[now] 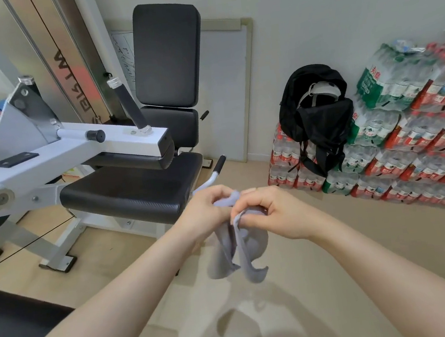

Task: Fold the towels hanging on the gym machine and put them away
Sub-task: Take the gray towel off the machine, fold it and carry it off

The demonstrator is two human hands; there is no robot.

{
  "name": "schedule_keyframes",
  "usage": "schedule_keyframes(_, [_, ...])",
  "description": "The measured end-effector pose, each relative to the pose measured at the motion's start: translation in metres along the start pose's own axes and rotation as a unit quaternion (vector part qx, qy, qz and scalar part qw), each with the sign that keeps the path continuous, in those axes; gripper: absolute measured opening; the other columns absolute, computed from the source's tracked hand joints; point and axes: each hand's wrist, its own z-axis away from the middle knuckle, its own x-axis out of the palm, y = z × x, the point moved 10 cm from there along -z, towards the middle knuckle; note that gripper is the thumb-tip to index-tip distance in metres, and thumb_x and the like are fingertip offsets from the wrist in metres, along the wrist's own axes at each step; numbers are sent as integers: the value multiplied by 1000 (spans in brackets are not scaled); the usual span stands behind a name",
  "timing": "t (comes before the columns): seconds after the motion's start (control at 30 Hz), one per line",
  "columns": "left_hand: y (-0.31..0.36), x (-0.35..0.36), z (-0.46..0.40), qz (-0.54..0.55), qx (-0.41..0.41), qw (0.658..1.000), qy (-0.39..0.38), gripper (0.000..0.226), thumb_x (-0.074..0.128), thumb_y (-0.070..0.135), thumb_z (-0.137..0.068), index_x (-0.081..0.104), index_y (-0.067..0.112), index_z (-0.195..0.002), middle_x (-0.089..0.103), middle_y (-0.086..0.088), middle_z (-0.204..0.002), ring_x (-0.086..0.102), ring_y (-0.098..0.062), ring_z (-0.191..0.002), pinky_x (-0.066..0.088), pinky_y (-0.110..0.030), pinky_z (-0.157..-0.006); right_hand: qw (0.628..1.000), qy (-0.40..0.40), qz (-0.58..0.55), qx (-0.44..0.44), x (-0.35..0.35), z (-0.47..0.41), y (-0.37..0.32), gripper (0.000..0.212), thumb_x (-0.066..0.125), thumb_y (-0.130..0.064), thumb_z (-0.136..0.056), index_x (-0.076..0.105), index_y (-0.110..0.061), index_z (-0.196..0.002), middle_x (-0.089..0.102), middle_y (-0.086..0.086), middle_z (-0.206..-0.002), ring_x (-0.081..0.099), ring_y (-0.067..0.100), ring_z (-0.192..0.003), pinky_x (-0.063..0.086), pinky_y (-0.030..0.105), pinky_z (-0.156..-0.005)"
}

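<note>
A small grey towel (239, 250) hangs in the air in front of me, bunched at its top edge. My left hand (206, 209) and my right hand (274, 212) both pinch that top edge close together, and the rest of the cloth droops below them in loose folds. The gym machine (45, 150), with a white frame and black padded seat (131, 190), stands to the left, just beyond my hands. No other towel shows on it.
A black backrest (166, 54) rises behind the seat. A black backpack (318, 117) rests on stacked packs of water bottles (413, 133) along the right wall. A whiteboard (231, 88) leans on the back wall. Another black pad (16, 325) is at lower left.
</note>
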Motion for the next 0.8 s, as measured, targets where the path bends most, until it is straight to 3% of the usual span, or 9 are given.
schedule_keyframes(0.07, [3,24,6,156,-25,983,-99,24,67,3,-72,60,0,-95,60,-12,-84,58,-17,-73,49,-24,-65,999,25,-23,-3,-4,-3,-2,26,63,-11,-83,65,-36,-74,64,-21,-78,57,-5,-79,40,7,-72])
schedule_keyframes(0.13, [8,42,13,321,-46,928,-183,27,58,4,-77,59,-2,-104,62,-15,-91,62,-20,-81,52,-25,-72,996,78,-50,17,-14,-4,3,29,64,-10,-85,63,-37,-74,63,-24,-77,56,-8,-79,39,5,-70])
schedule_keyframes(0.2, [9,47,15,408,-60,890,-193,25,53,6,-83,61,-2,-104,65,-16,-94,64,-22,-87,54,-29,-81,992,115,-53,30,-21,-3,6,28,65,-13,-84,62,-38,-73,65,-19,-77,57,-7,-78,40,6,-70])
schedule_keyframes(0.27, [3,46,13,432,-66,885,-162,26,53,10,-86,60,-1,-108,64,-16,-96,64,-22,-86,54,-30,-81,989,134,-53,39,-23,-2,11,27,67,-12,-82,61,-36,-71,65,-18,-73,57,-8,-73,41,6,-68])
schedule_keyframes(0.37, [-5,35,7,386,-51,916,-97,26,51,11,-91,57,-1,-113,63,-14,-94,62,-19,-81,54,-26,-72,981,178,-45,67,-28,4,22,25,70,-14,-80,56,-30,-68,58,-13,-66,51,-4,-64,39,8,-61])
schedule_keyframes(0.53, [9,26,6,173,-2,982,-68,18,50,15,-92,64,4,-96,62,2,-71,55,-8,-67,45,-16,-64,968,228,36,98,-34,13,36,34,73,-24,-74,41,-25,-62,43,-9,-53,40,3,-51,30,18,-48])
schedule_keyframes(0.6, [19,28,8,89,21,993,-75,17,54,21,-91,65,9,-86,59,11,-63,52,-1,-62,42,-15,-66,965,220,84,117,-34,12,40,38,72,-28,-73,37,-25,-58,43,-8,-52,38,7,-51,29,25,-50])
schedule_keyframes(0.73, [31,26,6,-70,69,992,-81,11,65,20,-85,69,10,-87,63,1,-79,54,-6,-75,40,-20,-75,953,214,190,102,-33,12,34,43,65,-30,-76,27,-27,-57,39,-7,-51,48,26,-61,36,35,-53])
schedule_keyframes(0.8, [35,22,5,-119,87,986,-84,8,63,17,-87,70,12,-86,66,-3,-79,54,-6,-74,41,-21,-74,956,187,207,95,-28,11,34,44,67,-37,-77,26,-28,-60,39,-8,-53,46,22,-60,34,34,-54])
